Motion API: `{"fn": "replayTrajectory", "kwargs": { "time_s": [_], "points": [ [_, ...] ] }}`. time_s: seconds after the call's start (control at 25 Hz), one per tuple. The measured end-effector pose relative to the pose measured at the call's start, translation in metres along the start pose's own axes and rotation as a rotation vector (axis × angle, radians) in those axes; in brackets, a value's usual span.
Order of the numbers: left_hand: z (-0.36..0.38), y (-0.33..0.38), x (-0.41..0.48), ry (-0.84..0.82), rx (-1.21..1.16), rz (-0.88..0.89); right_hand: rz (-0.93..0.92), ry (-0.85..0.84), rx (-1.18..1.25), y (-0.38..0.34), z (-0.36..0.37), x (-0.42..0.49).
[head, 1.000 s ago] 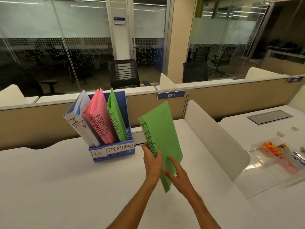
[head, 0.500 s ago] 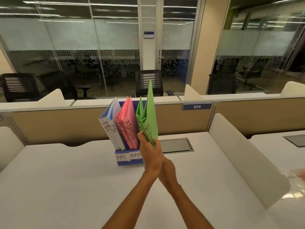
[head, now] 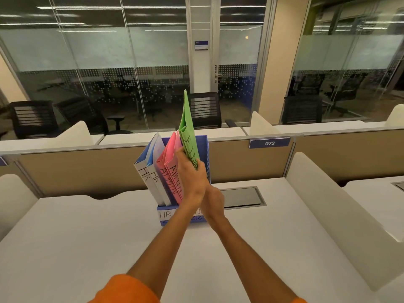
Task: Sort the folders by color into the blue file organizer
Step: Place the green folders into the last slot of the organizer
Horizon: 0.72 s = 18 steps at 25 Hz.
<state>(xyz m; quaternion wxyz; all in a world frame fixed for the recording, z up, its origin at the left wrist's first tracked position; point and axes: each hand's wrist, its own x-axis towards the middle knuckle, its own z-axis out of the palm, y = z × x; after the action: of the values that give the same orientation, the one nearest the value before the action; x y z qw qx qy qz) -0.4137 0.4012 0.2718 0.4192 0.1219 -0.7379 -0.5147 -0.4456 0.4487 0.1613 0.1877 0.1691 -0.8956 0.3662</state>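
The blue file organizer [head: 206, 149] stands at the back of the white desk [head: 87, 248], with labels on its front. Two white-and-blue HR folders [head: 150, 171] fill its left slot and two pink ADMIN folders [head: 172, 162] the middle one. My left hand [head: 192, 178] is shut on a green FINANCE folder [head: 188, 130], held upright and edge-on in the right slot, rising well above the others. My right hand [head: 213, 202] sits just behind and below the left, in front of the organizer. Its fingers are hidden, and so is the folder's lower end.
A tan partition [head: 87, 169] with tag 073 [head: 269, 143] runs behind the organizer. A grey cable hatch [head: 242, 196] lies in the desk to the right. A white divider panel [head: 341, 211] borders the desk on the right. Dark office chairs stand beyond the partition.
The green folder went from flat in front of me at the right to upright in the organizer's right slot, sinking a little since half a second ago. Both hands moved with it.
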Motion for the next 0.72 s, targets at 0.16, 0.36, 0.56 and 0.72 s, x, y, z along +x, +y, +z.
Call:
{"fn": "replayTrajectory", "kwargs": {
  "time_s": [0.16,0.36,0.56,0.72],
  "points": [
    [0.009,-0.016,0.032,-0.158,0.02,-0.051,0.041,-0.013,0.01,0.02,0.009,0.024],
    [0.017,-0.036,0.056,-0.217,0.096,-0.078,0.101,-0.056,0.03,0.042,0.034,0.043],
    [0.022,-0.062,0.072,-0.253,0.171,-0.078,0.161,-0.092,0.07,0.05,0.065,0.051],
    [0.029,-0.071,0.079,-0.228,0.216,-0.051,0.203,-0.086,0.135,0.061,0.081,0.055]
  ]
}}
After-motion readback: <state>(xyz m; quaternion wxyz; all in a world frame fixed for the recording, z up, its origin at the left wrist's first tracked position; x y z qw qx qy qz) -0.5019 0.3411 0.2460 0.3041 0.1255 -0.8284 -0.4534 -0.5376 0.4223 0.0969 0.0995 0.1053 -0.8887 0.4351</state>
